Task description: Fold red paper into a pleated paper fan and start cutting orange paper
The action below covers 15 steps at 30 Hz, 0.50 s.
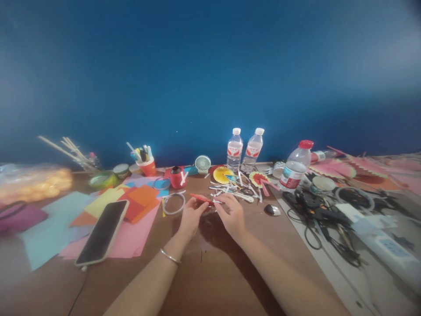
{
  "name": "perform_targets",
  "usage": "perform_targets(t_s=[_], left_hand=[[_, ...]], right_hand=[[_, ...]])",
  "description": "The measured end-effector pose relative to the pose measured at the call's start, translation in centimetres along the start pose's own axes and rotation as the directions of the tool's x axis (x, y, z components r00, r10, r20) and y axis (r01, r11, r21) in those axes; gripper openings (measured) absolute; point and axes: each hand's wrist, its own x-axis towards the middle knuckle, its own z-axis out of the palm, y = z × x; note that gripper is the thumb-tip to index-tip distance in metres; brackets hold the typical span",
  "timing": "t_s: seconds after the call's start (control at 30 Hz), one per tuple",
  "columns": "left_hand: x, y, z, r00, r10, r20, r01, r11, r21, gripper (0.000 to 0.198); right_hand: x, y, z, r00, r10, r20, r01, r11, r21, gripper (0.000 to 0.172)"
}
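Over the middle of the brown table, my left hand (192, 214) pinches a thin red piece (200, 198) that looks like folded paper. My right hand (233, 216) is at the right end of the red piece, its thumb and fingers drawn together. A small white bit shows by those fingertips, too small to make out. Just beyond my hands lie scattered white strips (223, 189), a yellow pleated paper disc (222, 175) and a red and yellow pleated paper piece (259, 179). To the left of my left hand is a roll of clear tape (174, 204).
Coloured paper sheets (141, 237) and a phone (103, 232) lie left. Behind stand a cup of pens (146, 166), a red jar (177, 179), a small fan (203, 164) and water bottles (234, 151). A computer mouse (272, 210) and tangled black cables (324, 215) are right.
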Motion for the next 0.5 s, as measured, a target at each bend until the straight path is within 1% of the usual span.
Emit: perform_targets(t_s=[0.17,0.33,0.5], left_hand=[[-0.15,-0.17,0.21,0.999,0.004,0.042,-0.005,1.0,0.009,0.022],[-0.07,-0.18,0.16,0.997,-0.012,0.071,0.013,1.0,-0.011,0.025],[0.1,-0.42,-0.03,0.997,-0.015,0.078,0.018,0.999,-0.037,0.02]], right_hand=[[-0.3,-0.06,0.6,0.997,0.027,0.075,-0.031,0.998,0.05,0.016],[-0.37,0.48,0.62,0.995,0.065,0.081,-0.071,0.995,0.067,0.017],[-0.29,0.66,0.64,0.993,0.077,0.091,-0.084,0.993,0.079,0.019]])
